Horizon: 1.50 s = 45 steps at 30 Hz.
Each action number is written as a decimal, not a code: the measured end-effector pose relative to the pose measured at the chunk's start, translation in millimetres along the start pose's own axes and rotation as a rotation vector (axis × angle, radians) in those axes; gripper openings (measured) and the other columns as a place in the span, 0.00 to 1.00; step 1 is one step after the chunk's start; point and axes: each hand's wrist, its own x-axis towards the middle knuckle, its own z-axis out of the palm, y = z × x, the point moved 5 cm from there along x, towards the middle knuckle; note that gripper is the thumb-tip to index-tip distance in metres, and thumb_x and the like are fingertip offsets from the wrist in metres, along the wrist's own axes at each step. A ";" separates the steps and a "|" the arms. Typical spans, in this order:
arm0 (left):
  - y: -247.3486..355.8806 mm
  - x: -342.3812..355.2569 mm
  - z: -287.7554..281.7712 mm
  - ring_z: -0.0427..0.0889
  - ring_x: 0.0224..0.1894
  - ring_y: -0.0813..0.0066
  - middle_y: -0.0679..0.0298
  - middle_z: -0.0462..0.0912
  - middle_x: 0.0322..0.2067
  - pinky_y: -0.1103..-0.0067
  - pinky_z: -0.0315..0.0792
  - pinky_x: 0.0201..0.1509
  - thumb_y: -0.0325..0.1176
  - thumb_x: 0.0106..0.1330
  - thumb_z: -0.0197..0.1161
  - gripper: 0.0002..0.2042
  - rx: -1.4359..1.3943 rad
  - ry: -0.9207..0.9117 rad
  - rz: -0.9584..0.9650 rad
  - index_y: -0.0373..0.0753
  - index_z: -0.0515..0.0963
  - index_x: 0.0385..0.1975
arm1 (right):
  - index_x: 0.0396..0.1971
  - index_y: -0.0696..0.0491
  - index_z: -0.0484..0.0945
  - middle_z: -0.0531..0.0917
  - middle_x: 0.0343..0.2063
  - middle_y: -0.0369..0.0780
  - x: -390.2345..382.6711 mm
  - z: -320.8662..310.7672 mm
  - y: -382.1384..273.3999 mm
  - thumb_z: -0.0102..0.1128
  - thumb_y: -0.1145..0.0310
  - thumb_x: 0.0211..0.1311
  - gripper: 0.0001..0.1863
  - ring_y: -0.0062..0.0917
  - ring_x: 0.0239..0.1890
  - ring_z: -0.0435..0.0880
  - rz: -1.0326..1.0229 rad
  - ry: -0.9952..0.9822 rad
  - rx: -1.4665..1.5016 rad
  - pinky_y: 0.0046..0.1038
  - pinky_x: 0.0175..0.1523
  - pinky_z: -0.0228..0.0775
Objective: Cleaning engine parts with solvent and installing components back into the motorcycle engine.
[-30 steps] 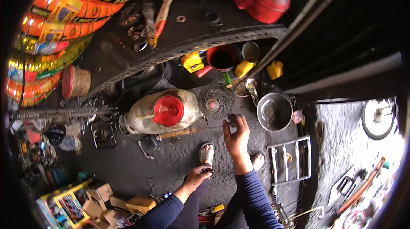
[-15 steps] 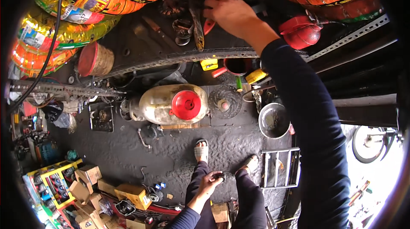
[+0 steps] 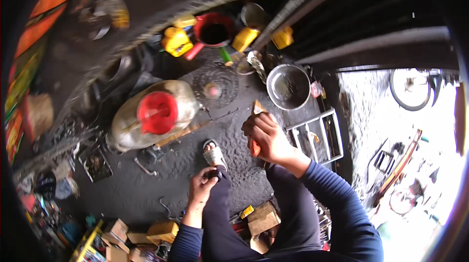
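Observation:
Between the fingertips of my left hand, above my left knee, is a small dark round part; what kind it is I cannot make out. My right hand is closed around a red-handled tool. The red end shows below the fingers, and a tan, flat-looking tip sticks out above them; the middle is hidden in the fist. The hands are apart, the right one higher over the floor near my right leg. A white metal rack lies just right of it.
Ahead stand a large pale tank with a red funnel on it, a round metal basin, a red pot and yellow jugs. Cardboard boxes lie near my feet. A bright doorway with a wheel is at right.
My right hand has come down from the shelf by the orange-wrapped tyres, bringing the red-handled tool. The view has turned right. My left hand still holds the dark round part.

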 end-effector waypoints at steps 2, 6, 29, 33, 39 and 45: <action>-11.2 41.1 10.2 0.77 0.36 0.84 0.69 0.79 0.35 0.85 0.72 0.42 0.20 0.57 0.62 0.14 0.057 -0.143 0.033 0.34 0.77 0.44 | 0.28 0.54 0.69 0.72 0.24 0.42 -65.7 49.5 73.8 0.63 0.60 0.50 0.15 0.39 0.33 0.76 0.128 -0.174 -0.026 0.36 0.45 0.66; -39.5 127.2 36.9 0.75 0.34 0.85 0.69 0.78 0.33 0.84 0.71 0.39 0.23 0.55 0.62 0.13 0.408 -0.452 -0.031 0.35 0.77 0.42 | 0.32 0.54 0.78 0.82 0.29 0.45 -183.0 137.0 211.4 0.55 0.51 0.62 0.19 0.41 0.35 0.83 0.622 -0.804 -0.107 0.40 0.39 0.74; -229.5 366.7 183.4 0.82 0.32 0.74 0.63 0.81 0.32 0.80 0.77 0.39 0.24 0.62 0.58 0.10 -0.231 -0.269 0.016 0.34 0.76 0.43 | 0.48 0.57 0.75 0.81 0.38 0.50 50.7 200.9 247.4 0.75 0.63 0.35 0.34 0.42 0.48 0.80 0.029 -0.147 0.331 0.34 0.50 0.73; -218.3 367.8 131.5 0.82 0.36 0.74 0.63 0.81 0.34 0.74 0.78 0.43 0.28 0.65 0.59 0.09 -0.339 -0.190 0.119 0.35 0.77 0.44 | 0.31 0.59 0.79 0.81 0.25 0.47 62.3 185.4 233.5 0.67 0.66 0.41 0.16 0.28 0.29 0.81 -0.021 -0.076 0.541 0.30 0.40 0.73; -258.1 378.7 64.7 0.81 0.30 0.75 0.65 0.80 0.33 0.76 0.79 0.40 0.31 0.64 0.62 0.09 -0.420 0.089 0.150 0.38 0.77 0.43 | 0.41 0.57 0.76 0.76 0.34 0.49 -7.1 189.4 216.5 0.63 0.76 0.39 0.22 0.47 0.40 0.78 -0.178 -0.057 0.277 0.39 0.44 0.72; -320.4 346.6 33.3 0.78 0.31 0.83 0.67 0.80 0.31 0.81 0.75 0.35 0.26 0.63 0.63 0.10 -0.122 0.258 0.335 0.36 0.76 0.44 | 0.38 0.56 0.74 0.74 0.35 0.52 -163.3 249.8 265.8 0.56 0.70 0.57 0.10 0.47 0.29 0.81 -0.046 -0.770 -0.088 0.41 0.35 0.76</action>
